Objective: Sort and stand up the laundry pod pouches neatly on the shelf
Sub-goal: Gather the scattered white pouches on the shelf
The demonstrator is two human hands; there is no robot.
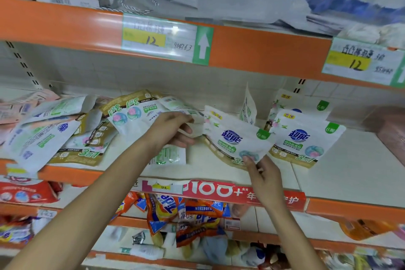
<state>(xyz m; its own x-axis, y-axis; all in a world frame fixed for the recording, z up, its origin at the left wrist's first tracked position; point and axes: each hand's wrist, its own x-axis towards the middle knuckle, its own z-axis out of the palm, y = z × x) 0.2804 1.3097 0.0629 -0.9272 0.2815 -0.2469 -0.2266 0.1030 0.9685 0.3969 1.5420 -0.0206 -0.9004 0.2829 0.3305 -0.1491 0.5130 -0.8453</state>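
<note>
Head view. Reaches with both bare arms onto the middle shelf. With the left hand, fingers curled, pinches the upper left corner of a white held pouch. With the right hand, pinches the same pouch at its lower right corner, thumb on the printed front. Keeps it tilted, front toward the camera, lower edge close to the shelf board; cannot tell whether touching.

Just beside it on the right, shows a front standing pouch upright, with a rear standing pouch right behind. Between these and the held one, farther back, shows a thin pouch upright and edge-on near the back wall.

On the left, shows a heap of pouches lying flat and crossed over one another, several upside down. Under the left forearm, shows a small flat pouch on the board.

Above, shows an orange rail carrying a price tag marked 12. Below, shows a red strip and, on the lower shelf, orange bags.
</note>
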